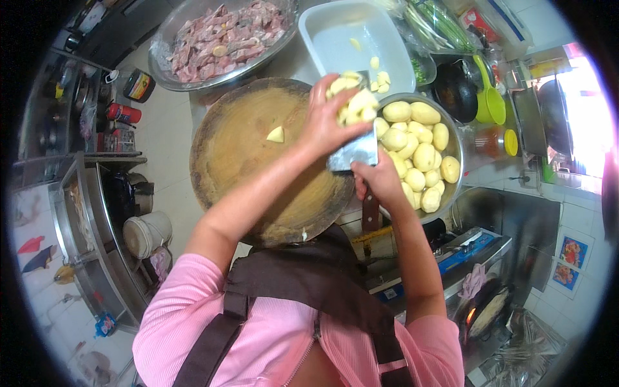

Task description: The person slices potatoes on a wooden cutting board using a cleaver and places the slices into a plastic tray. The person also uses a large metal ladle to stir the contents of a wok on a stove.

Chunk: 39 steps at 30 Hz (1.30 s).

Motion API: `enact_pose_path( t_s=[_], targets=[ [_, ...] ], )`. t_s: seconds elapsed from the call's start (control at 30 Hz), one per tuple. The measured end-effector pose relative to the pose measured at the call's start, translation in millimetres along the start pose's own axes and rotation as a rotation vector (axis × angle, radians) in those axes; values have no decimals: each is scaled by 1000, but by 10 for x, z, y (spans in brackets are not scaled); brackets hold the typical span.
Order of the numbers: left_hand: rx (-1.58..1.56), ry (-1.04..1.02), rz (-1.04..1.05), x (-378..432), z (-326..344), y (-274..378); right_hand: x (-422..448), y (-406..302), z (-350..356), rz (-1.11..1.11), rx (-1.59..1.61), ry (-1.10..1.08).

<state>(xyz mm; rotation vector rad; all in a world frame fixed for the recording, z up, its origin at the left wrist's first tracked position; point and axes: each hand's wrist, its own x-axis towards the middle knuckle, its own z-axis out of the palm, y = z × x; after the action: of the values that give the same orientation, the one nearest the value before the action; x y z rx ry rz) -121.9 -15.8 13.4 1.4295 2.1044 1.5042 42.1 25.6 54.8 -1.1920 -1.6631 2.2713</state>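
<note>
My right hand (pixel 383 178) grips the brown handle of a cleaver (pixel 358 150), its broad blade held flat. Cut potato pieces (pixel 357 104) are heaped over the blade. My left hand (pixel 324 113) cups them from the left side, fingers spread round the heap. Both hands are above the right edge of a round wooden chopping block (pixel 232 159). One potato wedge (pixel 275 135) lies on the block. Several pieces (pixel 382 80) rest in a white plastic tub (pixel 333 38) just beyond my hands. Peeled whole potatoes (pixel 424 156) fill a metal bowl (pixel 457 140) at right.
A large metal basin (pixel 162 80) of raw meat chunks (pixel 227 41) stands at the far left. Green onions (pixel 442 24), a black pot (pixel 454 92) and a green ladle (pixel 491 99) are at far right. Near the stove, a flame burns by a wok (pixel 488 312).
</note>
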Motion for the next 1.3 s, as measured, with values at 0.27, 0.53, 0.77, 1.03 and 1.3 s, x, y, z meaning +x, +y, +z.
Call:
enact_pose_path(
  t_s=[0.27,0.53,0.77,1.03,1.3],
  targets=[
    [177,192,32,1023,239,-739,-249,-250,-350,11,110,87],
    [516,-318,9,-458,-856,-729,-542,645,-62,114,114,-52],
    [418,-378,-70,-617,-881,-870,-434,1139,193,163,188,-86],
    [423,-824,97,-241,-1013,-881,-377,1280,166,59,169,-53],
    [401,-210,304,739,-343,0,-355,1285,85,158,225,-100]
  ],
)
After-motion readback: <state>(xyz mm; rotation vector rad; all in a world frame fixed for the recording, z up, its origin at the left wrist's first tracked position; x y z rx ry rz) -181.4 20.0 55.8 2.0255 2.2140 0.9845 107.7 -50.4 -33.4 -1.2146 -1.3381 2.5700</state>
